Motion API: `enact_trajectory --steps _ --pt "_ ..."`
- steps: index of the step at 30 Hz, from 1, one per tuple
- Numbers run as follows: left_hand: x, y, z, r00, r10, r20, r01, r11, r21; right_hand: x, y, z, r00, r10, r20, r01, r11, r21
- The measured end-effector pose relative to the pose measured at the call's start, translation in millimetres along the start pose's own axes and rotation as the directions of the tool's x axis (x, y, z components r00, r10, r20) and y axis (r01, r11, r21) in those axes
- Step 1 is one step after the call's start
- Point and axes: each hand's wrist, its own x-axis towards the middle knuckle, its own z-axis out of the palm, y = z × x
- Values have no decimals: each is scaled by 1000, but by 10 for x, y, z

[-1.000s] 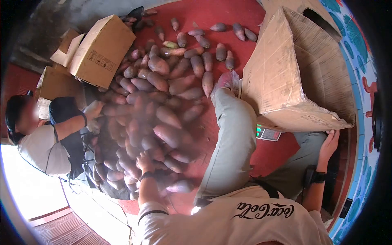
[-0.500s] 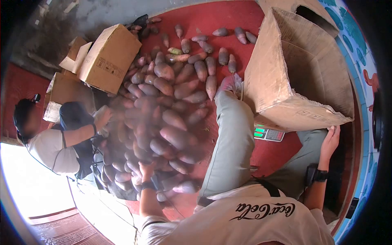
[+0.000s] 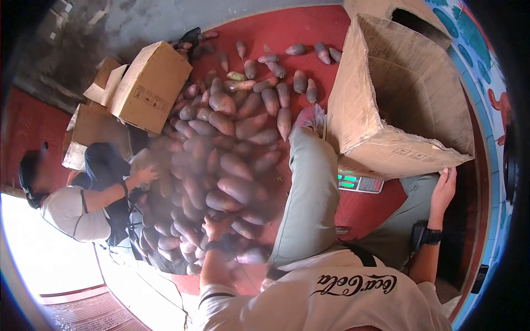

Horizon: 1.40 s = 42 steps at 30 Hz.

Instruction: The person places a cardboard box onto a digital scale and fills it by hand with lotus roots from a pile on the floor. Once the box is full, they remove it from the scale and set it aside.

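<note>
My left hand (image 3: pixel 218 227) reaches low over a heap of large purplish-red root vegetables (image 3: pixel 234 188). Its fingers are apart, close against the roots at the near side, and the lens haze softens them. To the right, my right hand (image 3: pixel 445 187) grips the lower right corner of a big cardboard box (image 3: pixel 353 118), fingertips at its rim. The box is tilted, with its opening facing right and its inside in shadow. Partly under it sits a scale (image 3: pixel 369 185) with green lit digits, between my legs.
At left a person (image 3: pixel 77 212) sits by the heap, one hand (image 3: pixel 144 175) at the roots. Behind them stand cardboard boxes (image 3: pixel 152 83). Loose roots (image 3: pixel 300 81) lie on the red floor (image 3: pixel 276 27). Another cardboard box (image 3: pixel 386 8) is at the top right.
My left hand has moved right across the near side of the heap. The other person's hand has shifted a little. My right hand stays at the box corner, and the view has shifted slightly.
</note>
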Motion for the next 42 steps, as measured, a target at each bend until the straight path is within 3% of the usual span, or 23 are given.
enact_trajectory --steps 4,8,12,16,18,20,23,26,35,36,41,42 --pt "-189 199 -31 997 -74 -2 74 997 -11 4 -23 1 998 58 12 -58 998 -16" --pt "-286 328 -93 1000 -10 21 10 999 40 2 23 -1 999 35 14 -35 998 -48" --pt "-437 553 -255 977 123 173 -134 989 54 -21 -97 -28 999 39 -5 -39 999 -30" --pt "-494 772 -266 913 396 100 -393 918 -51 -24 -169 -61 999 48 14 -47 999 -19" --pt "-569 953 -288 889 457 5 -449 876 -175 -26 -111 -43 999 34 8 -34 999 -1" --pt "-694 1242 -370 833 541 -120 -550 783 -289 -29 -177 -79 999 46 23 -46 999 12" --pt "-1107 1793 -625 727 619 -296 -656 502 -563 -31 -230 -105 998 59 39 -60 998 27" --pt "-1847 2393 -1119 689 627 -363 -658 333 -675 -44 -195 -102 998 52 42 -52 999 -3" --pt "-3074 3467 -1670 334 758 -560 -829 -46 -558 -46 -263 -195 998 23 60 -22 1000 -19" --pt "-3118 3557 -1639 329 781 -530 -782 -89 -617 -45 -272 -205 998 22 63 -21 1000 -12" --pt "-3406 4031 -1493 -30 780 -625 -873 -325 -363 -41 -313 -256 994 51 100 -53 998 18" --pt "-3447 4096 -1440 -51 789 -613 -874 -331 -354 -48 -291 -246 993 48 104 -51 998 29"
